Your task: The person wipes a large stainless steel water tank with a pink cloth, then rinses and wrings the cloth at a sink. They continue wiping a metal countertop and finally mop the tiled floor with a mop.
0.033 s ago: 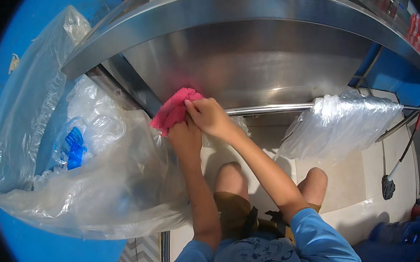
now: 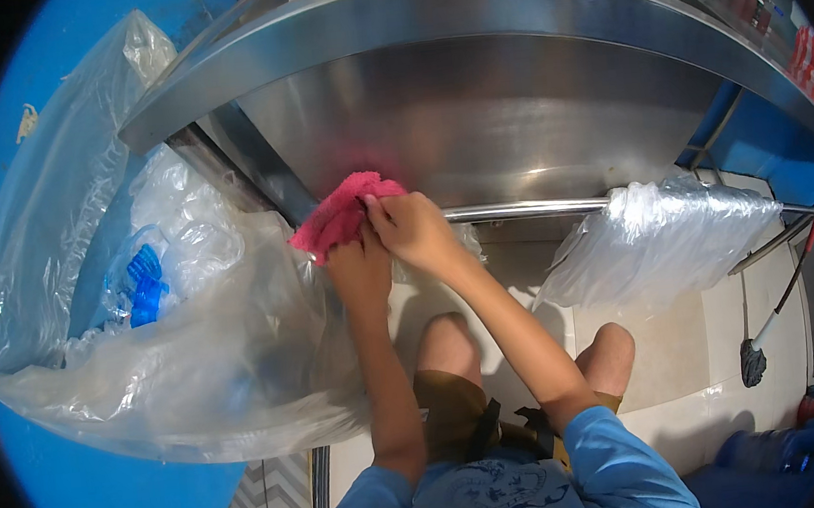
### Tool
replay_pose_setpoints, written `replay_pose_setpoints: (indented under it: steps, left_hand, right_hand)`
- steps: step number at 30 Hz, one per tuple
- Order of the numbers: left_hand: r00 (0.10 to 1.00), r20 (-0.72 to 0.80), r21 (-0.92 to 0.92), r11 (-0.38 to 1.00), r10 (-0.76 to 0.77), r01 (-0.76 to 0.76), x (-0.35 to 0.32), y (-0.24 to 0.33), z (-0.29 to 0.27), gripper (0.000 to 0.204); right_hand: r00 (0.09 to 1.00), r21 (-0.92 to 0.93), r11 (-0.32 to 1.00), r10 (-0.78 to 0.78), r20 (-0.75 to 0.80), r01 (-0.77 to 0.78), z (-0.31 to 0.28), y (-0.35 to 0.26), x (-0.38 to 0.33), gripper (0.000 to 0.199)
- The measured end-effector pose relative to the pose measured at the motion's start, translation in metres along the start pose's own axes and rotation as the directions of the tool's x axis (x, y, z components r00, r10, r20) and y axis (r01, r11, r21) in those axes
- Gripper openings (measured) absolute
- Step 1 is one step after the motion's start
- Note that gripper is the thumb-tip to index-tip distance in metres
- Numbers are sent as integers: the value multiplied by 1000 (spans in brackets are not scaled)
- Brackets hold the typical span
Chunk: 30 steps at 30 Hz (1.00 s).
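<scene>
Both hands are on a pink cloth point(image 2: 336, 214) in front of the stainless steel panel point(image 2: 473, 118) of a counter, just above a horizontal metal rail point(image 2: 529, 209). My left hand point(image 2: 357, 258) grips the cloth's lower part, its fingertips partly hidden by the fabric. Pinching the cloth's right side, my right hand point(image 2: 409, 227) sits higher, close against the left one. Pink shows as a blurred reflection on the steel behind. Whether the cloth touches the panel or rail, I cannot tell.
A large clear plastic bag point(image 2: 224, 376) holding crumpled plastic and blue pieces stands at the left. Clear plastic sheeting point(image 2: 657, 237) drapes over the rail at right. A dark-headed mop or brush point(image 2: 752, 362) is at far right. The counter's steel edge point(image 2: 463, 12) overhangs above.
The cloth has spread slightly to the right, and my right hand has shifted a little the same way. Both hands keep their hold on it.
</scene>
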State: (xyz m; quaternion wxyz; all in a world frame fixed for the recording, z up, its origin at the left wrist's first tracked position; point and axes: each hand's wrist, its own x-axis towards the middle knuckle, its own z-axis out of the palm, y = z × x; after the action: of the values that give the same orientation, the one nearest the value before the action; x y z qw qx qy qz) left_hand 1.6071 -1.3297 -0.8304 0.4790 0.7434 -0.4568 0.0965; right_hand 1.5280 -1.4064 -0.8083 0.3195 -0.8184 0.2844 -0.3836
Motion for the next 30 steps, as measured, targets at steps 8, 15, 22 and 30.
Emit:
replay_pose_setpoints:
  steps: [8, 15, 22, 30]
  left_hand:
    - [937, 228, -10, 963, 265, -270, -76, 50, 33, 15]
    - [799, 391, -407, 864, 457, -296, -100, 102, 60, 20]
    - [912, -45, -578, 734, 408, -357, -57, 129, 34, 22]
    - [833, 90, -322, 807, 546, -495, 1, 211, 42, 26]
  right_hand:
    - [864, -101, 992, -119, -489, 79, -79, 37, -111, 25]
    - [856, -38, 997, 36, -516, -65, -137, 65, -176, 19]
    - [840, 166, 969, -66, -538, 182, -217, 70, -157, 28]
    - [722, -542, 720, -637, -270, 433, -277, 4, -118, 22]
